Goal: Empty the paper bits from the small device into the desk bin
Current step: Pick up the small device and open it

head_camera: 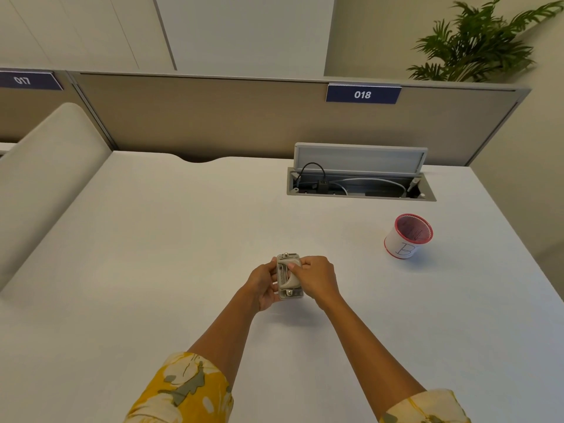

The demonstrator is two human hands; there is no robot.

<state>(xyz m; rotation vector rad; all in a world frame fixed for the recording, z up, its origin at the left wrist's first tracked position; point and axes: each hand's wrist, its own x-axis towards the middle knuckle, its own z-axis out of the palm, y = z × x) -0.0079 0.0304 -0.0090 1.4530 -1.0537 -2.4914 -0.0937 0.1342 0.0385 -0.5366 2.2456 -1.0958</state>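
Holding the small device (289, 276) between both hands above the white desk (152, 239), the person keeps it low and central, just in front of the body. Seen from the head camera, the only view, it is a grey hole punch turned so its underside or tray faces up; that orientation probably serves to get at the cover that keeps the paper bits in. No paper bits are visible.

The left hand (265, 285) cradles the punch from the left, palm turned inward, fingers curled behind and under it, clamped on its long edge. The right hand (314, 277) closes over the right side, thumb pressed across the middle of the face, apparently ready to slide or pry the cover. Both forearms reach forward from yellow floral sleeves (183, 392) and converge at the punch, wrists bent slightly inward.

The desk bin (408, 236), a small round pot with a red rim and a letter B on its white wrap, stands upright and open, well apart from the hands, to the right and farther back. Behind it an open cable hatch (360, 184) is set into the desk. As I judge it, opening the punch here risks spilling bits onto the desk, so it should be carried over the bin first.
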